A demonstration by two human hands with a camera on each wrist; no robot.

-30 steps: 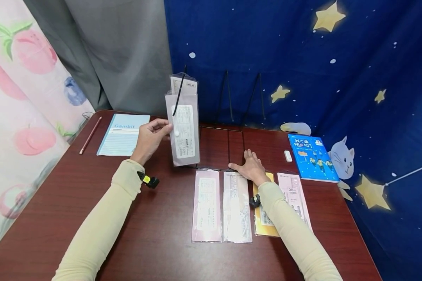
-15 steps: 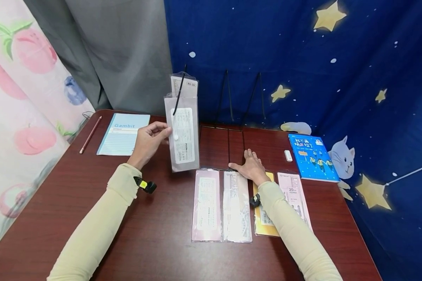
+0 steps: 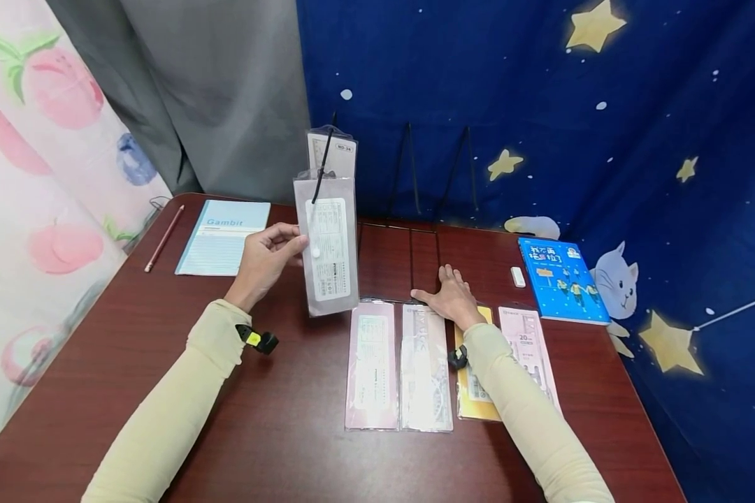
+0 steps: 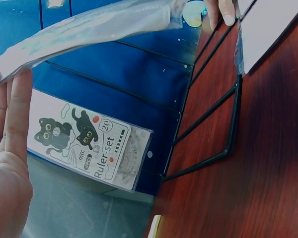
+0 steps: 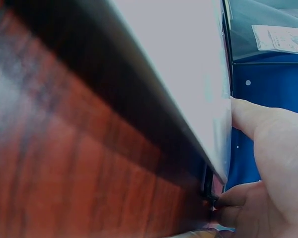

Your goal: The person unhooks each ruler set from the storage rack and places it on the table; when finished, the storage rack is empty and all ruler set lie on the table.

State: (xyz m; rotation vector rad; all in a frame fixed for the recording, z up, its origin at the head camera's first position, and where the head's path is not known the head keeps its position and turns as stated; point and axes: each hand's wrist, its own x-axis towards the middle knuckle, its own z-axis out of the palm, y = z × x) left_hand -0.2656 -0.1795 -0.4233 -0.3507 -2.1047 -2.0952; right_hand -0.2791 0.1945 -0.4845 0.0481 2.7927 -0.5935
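My left hand (image 3: 264,262) pinches the left edge of a clear-sleeved ruler set packet (image 3: 330,283), white label facing me. That packet hangs at the left hook (image 3: 320,178) of a black wire rack (image 3: 411,262). Behind it hangs another ruler set packet (image 4: 89,136), printed with black cats in the left wrist view. My right hand (image 3: 449,300) rests on the rack's base with fingers extended, thumb spread to the left. Flat before it lie a pink packet (image 3: 372,367), a clear packet (image 3: 425,370), a yellow packet (image 3: 475,395) and a pale pink packet (image 3: 528,342).
Two more rack hooks (image 3: 413,168) stand to the right of the hanging packets. A light blue notebook (image 3: 223,241) and a pencil (image 3: 163,239) lie at the left. On the right are a white eraser (image 3: 518,276) and a blue book (image 3: 563,279). Curtains hang behind the table.
My left hand and the front packet have shifted slightly toward me, and the packet hangs lower in view against the one behind. My right hand has stayed on the rack.
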